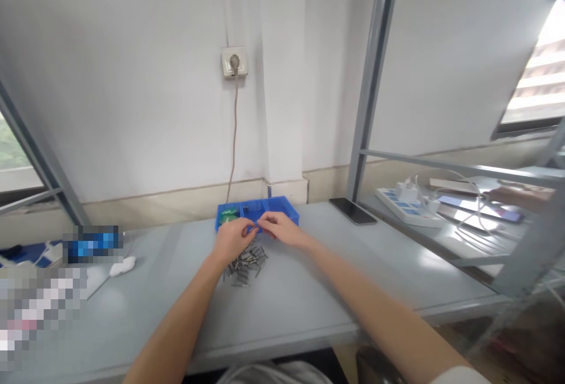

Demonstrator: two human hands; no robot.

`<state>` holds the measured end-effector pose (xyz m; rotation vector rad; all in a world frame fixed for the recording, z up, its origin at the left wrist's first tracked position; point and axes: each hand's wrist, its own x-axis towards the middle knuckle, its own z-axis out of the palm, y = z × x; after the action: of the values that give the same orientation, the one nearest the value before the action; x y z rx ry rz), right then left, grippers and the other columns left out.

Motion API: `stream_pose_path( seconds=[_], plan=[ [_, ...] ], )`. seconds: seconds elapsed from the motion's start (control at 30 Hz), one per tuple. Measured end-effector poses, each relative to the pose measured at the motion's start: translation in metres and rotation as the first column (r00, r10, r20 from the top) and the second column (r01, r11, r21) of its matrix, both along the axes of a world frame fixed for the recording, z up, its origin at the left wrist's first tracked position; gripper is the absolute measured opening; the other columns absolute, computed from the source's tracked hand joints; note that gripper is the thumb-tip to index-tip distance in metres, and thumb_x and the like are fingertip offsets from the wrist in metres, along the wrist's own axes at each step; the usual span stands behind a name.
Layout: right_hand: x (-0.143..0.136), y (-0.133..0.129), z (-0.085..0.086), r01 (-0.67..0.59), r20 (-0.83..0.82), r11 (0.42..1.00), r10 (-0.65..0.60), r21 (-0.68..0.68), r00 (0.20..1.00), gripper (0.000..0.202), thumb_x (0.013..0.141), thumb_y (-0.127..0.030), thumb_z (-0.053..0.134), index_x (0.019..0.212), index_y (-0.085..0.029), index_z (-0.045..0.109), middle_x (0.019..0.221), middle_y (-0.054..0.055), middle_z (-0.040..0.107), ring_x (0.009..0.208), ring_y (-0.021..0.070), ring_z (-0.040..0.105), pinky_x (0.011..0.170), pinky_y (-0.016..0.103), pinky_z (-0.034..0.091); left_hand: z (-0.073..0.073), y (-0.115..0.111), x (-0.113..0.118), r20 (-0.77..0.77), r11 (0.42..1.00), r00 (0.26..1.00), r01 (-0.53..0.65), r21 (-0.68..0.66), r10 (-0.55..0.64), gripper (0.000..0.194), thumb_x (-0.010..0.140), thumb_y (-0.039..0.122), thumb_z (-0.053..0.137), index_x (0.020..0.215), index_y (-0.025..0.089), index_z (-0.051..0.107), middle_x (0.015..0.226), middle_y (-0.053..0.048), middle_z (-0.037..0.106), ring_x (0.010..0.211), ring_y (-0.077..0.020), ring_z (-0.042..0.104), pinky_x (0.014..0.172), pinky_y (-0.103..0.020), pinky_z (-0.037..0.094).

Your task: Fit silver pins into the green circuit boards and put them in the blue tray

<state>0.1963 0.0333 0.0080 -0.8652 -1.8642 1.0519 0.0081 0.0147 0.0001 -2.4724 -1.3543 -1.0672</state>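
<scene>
My left hand [235, 238] and my right hand [280, 229] meet at the fingertips, just in front of a blue divided tray [291, 208]. Both hands are closed in a pinch; whatever lies between the fingertips is too small to make out. Green items [229, 214] sit in the tray's left compartment, and a few small dark pieces [247, 209] show in the middle one. Below my hands a loose pile of small metal pins or screws [247, 263] lies on the grey table [282, 307], partly covered by my left hand.
A dark phone [352, 211] lies right of the tray. Beyond a metal frame post [369, 89] are a white power strip [408, 207], cables and another person's hand [516, 197]. At left sits a white object [122, 265] with a cord, near a blurred-out area. A cord hangs from the wall socket [234, 63].
</scene>
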Motion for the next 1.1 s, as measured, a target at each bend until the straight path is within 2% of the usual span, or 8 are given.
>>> stream_pose_path(
  seconds=[0.23, 0.33, 0.43, 0.57, 0.7, 0.83, 0.97, 1.1],
  plan=[
    [0.005, 0.004, 0.002, 0.037, -0.019, 0.999, -0.037, -0.028, 0.999, 0.021, 0.079, -0.038, 0.061, 0.076, -0.017, 0.060, 0.054, -0.005, 0.048, 0.048, 0.0092, 0.044, 0.048, 0.023, 0.032, 0.001, -0.002, 0.002, 0.032, 1.000, 0.999, 0.007, 0.007, -0.007, 0.020, 0.086, 0.038, 0.060, 0.088, 0.019, 0.067, 0.061, 0.003, 0.054, 0.058, -0.0107, 0.049, 0.058, -0.023, 0.032],
    [0.018, 0.007, 0.010, 0.005, -0.185, 0.991, -0.029, -0.132, 0.982, 0.024, 0.075, -0.040, 0.067, 0.078, -0.018, 0.061, 0.058, -0.004, 0.052, 0.049, 0.0089, 0.045, 0.047, 0.023, 0.032, 0.004, -0.005, 0.002, 0.053, 1.000, 0.998, -0.016, 0.017, 0.015, 0.028, 0.088, 0.042, 0.056, 0.077, 0.018, 0.064, 0.058, 0.003, 0.050, 0.057, -0.0105, 0.047, 0.058, -0.023, 0.031],
    [0.035, 0.006, 0.023, -0.149, -0.484, 0.960, 0.017, -0.235, 0.875, 0.025, 0.070, -0.037, 0.073, 0.083, -0.020, 0.059, 0.070, -0.003, 0.056, 0.051, 0.0074, 0.044, 0.045, 0.022, 0.029, 0.005, -0.005, -0.001, 0.058, 0.999, 0.997, -0.046, 0.017, 0.044, 0.032, 0.090, 0.041, 0.051, 0.069, 0.017, 0.060, 0.057, 0.003, 0.048, 0.056, -0.0103, 0.045, 0.058, -0.023, 0.031],
    [0.055, 0.000, 0.036, -0.263, -0.704, 0.944, 0.049, -0.199, 0.708, 0.021, 0.072, -0.030, 0.070, 0.084, -0.024, 0.055, 0.072, -0.004, 0.052, 0.054, 0.0081, 0.041, 0.046, 0.021, 0.027, 0.003, -0.001, -0.005, 0.039, 0.998, 0.998, -0.057, -0.002, 0.057, 0.033, 0.091, 0.039, 0.048, 0.068, 0.018, 0.058, 0.058, 0.002, 0.049, 0.056, -0.0109, 0.045, 0.058, -0.024, 0.030],
    [0.065, -0.001, 0.038, -0.155, -0.641, 0.973, 0.010, -0.169, 0.767, 0.015, 0.080, -0.037, 0.059, 0.080, -0.025, 0.050, 0.072, -0.002, 0.050, 0.057, 0.0113, 0.040, 0.049, 0.025, 0.030, 0.003, 0.001, -0.007, 0.015, 0.998, 0.998, -0.063, -0.029, 0.063, 0.030, 0.091, 0.038, 0.049, 0.070, 0.019, 0.059, 0.058, 0.002, 0.051, 0.057, -0.0120, 0.047, 0.058, -0.024, 0.031],
    [0.067, 0.012, 0.030, -0.014, -0.497, 0.977, -0.094, -0.211, 0.863, 0.026, 0.081, -0.046, 0.057, 0.074, -0.022, 0.047, 0.070, 0.000, 0.051, 0.058, 0.0122, 0.043, 0.051, 0.027, 0.034, 0.005, 0.002, -0.011, -0.011, 0.996, 0.998, -0.064, -0.067, 0.063, 0.027, 0.090, 0.036, 0.049, 0.074, 0.019, 0.063, 0.061, 0.001, 0.055, 0.058, -0.0127, 0.049, 0.058, -0.024, 0.032],
    [0.066, 0.029, 0.014, 0.171, -0.297, 0.950, -0.248, -0.261, 0.922, 0.030, 0.076, -0.046, 0.062, 0.070, -0.019, 0.050, 0.060, -0.001, 0.050, 0.050, 0.0095, 0.041, 0.045, 0.024, 0.031, 0.004, 0.004, -0.014, -0.031, 0.994, 0.996, -0.084, -0.072, 0.082, 0.027, 0.091, 0.036, 0.049, 0.078, 0.019, 0.066, 0.063, 0.000, 0.059, 0.060, -0.0134, 0.052, 0.059, -0.025, 0.032],
    [0.063, 0.036, 0.004, 0.360, -0.125, 0.896, -0.401, -0.261, 0.907, 0.028, 0.080, -0.043, 0.058, 0.084, -0.015, 0.062, 0.069, 0.002, 0.061, 0.047, 0.0090, 0.048, 0.044, 0.023, 0.032, 0.002, 0.007, -0.016, -0.048, 0.991, 0.994, -0.100, -0.086, 0.096, 0.026, 0.092, 0.035, 0.048, 0.081, 0.019, 0.066, 0.066, -0.001, 0.062, 0.061, -0.0138, 0.053, 0.059, -0.025, 0.032]
  ],
)
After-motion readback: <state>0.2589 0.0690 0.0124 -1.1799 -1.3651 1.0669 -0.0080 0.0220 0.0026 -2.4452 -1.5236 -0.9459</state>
